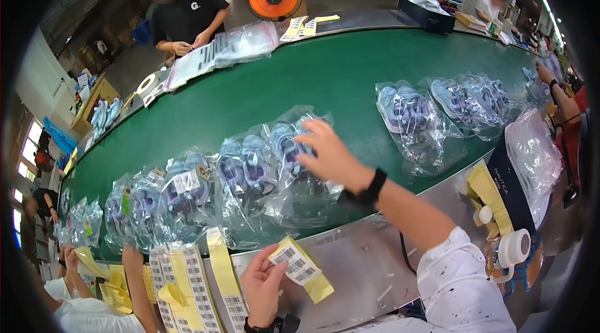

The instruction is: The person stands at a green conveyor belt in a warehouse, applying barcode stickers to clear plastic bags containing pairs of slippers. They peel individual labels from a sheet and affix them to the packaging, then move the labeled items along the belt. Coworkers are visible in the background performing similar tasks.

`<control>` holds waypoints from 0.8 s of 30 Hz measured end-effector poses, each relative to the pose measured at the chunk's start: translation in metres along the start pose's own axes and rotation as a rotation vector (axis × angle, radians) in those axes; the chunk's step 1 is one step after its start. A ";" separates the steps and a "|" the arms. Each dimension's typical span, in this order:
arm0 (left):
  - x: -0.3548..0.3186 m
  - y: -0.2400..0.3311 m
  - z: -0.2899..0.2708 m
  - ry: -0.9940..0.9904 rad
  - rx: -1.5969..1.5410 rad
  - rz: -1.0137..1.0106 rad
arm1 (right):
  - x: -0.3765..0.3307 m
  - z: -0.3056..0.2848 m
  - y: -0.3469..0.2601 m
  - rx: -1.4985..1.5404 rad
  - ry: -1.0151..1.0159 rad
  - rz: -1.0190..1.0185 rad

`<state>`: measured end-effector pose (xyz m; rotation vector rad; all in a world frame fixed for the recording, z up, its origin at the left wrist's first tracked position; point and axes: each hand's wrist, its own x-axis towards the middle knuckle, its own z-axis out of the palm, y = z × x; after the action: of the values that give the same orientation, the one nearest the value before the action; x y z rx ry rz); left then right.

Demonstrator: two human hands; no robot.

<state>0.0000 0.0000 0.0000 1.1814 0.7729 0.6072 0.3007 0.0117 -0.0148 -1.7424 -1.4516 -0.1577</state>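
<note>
My left hand (262, 286) pinches a yellow strip of barcode stickers (319, 288) above the metal ledge, thumb on top. My right hand (334, 153) reaches over the belt with its fingers apart, nothing visible in them. It is above a pair of light-blue shoes in a clear plastic bag (287, 145), and whether the fingertips touch the bag I cannot tell. Just left of it lies another bagged pair of blue and lilac shoes (244, 164). Beyond that, more bagged shoes (185, 182) continue the row, one bearing a white sticker.
Bagged shoes (406, 111) also lie right on the green conveyor belt (325, 64). Sticker sheets (190, 283) hang over the ledge (375, 264) beside a co-worker's arm (134, 277). A white-lidded jug (514, 248) and dark box (503, 177) stand right. A person (187, 14) works opposite.
</note>
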 end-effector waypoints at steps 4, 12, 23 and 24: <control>-0.024 0.002 0.022 0.034 0.025 0.002 | -0.067 -0.051 -0.103 0.471 -0.337 0.119; -0.023 0.015 0.027 -0.024 0.234 0.091 | -0.103 -0.059 -0.119 0.690 -0.284 0.259; -0.019 0.007 0.048 -0.069 0.130 0.001 | -0.117 -0.058 -0.109 0.217 -0.097 -0.209; -0.018 0.005 0.052 -0.073 0.090 -0.016 | -0.118 -0.058 -0.110 0.255 -0.072 -0.211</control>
<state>0.0302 -0.0428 0.0181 1.2717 0.7530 0.5182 0.1917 -0.1181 0.0105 -1.4025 -1.6303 -0.0193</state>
